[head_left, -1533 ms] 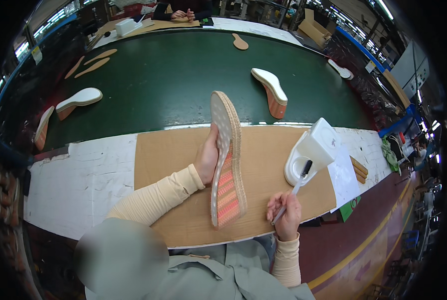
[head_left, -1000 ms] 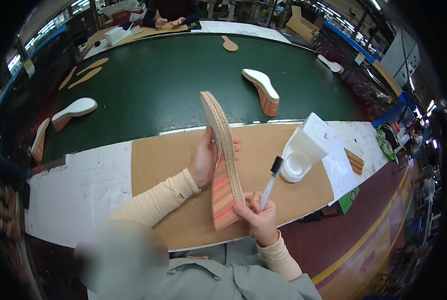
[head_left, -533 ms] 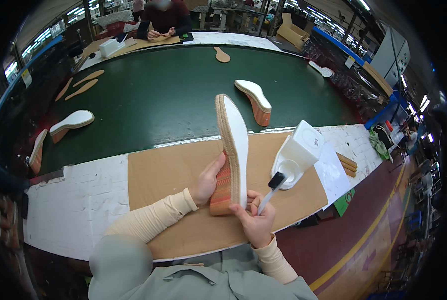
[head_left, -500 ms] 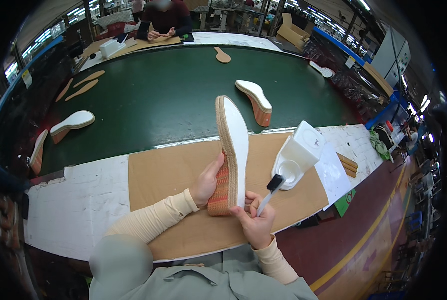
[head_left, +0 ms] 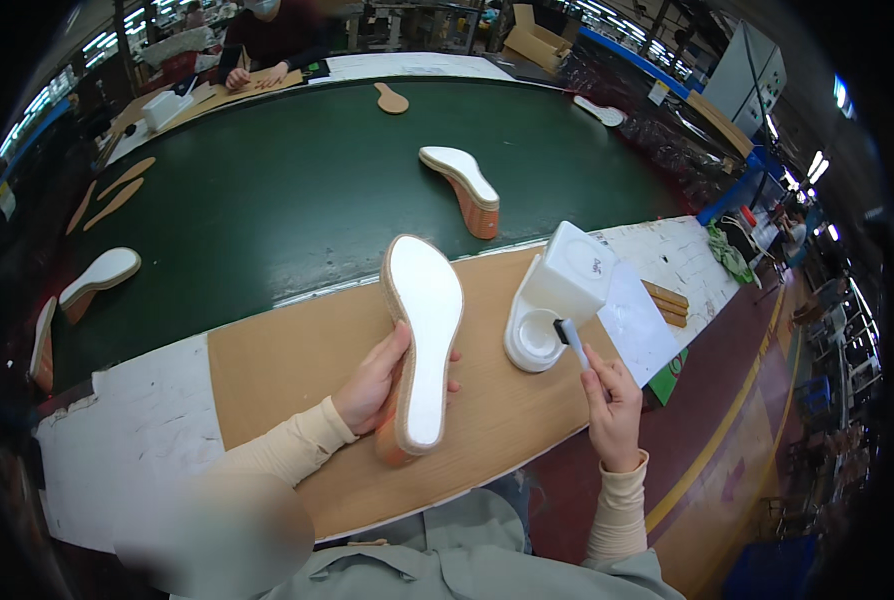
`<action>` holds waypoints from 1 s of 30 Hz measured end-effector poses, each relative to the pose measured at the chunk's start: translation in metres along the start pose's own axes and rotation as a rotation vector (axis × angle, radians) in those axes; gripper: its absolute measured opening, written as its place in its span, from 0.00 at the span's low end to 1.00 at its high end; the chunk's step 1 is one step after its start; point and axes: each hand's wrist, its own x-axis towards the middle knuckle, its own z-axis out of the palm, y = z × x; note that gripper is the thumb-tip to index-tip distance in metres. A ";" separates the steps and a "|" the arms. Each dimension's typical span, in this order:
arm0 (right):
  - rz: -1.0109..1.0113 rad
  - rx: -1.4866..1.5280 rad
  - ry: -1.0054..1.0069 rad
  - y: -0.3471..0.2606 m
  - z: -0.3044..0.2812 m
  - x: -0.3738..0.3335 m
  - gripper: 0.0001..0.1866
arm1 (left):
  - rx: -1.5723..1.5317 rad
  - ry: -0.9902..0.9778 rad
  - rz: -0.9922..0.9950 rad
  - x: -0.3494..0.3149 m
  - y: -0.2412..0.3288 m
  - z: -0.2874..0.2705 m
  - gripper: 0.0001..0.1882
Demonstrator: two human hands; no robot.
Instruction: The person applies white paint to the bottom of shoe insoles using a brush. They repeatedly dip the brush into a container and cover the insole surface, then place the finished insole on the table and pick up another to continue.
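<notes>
My left hand (head_left: 372,380) is wrapped round a wedge shoe sole (head_left: 425,320), its white top face turned up toward me and its woven orange heel partly hidden underneath. Fingertips show past the sole's right side. In my right hand (head_left: 615,410) is a small brush (head_left: 572,340) with a pale handle and black bristles. Its bristle end is over the right edge of the round cup of a white plastic dispenser (head_left: 537,340); whether they touch I cannot tell. A brown cardboard sheet (head_left: 297,370) lies under both.
Beyond is a green conveyor belt (head_left: 267,190) with another wedge sole (head_left: 462,185), more soles at left, and several flat insoles. White paper (head_left: 637,320) and wooden sticks (head_left: 667,300) lie right of the dispenser. A co-worker (head_left: 267,40) sits across the belt.
My right hand has left the sole's heel and carried the brush right to the dispenser's cup. The sole in my left hand has tipped so its white face shows more fully. The view has shifted.
</notes>
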 end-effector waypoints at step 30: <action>0.657 0.586 -0.817 0.023 -0.022 0.070 0.11 | 0.034 0.089 0.003 -0.008 -0.005 -0.001 0.38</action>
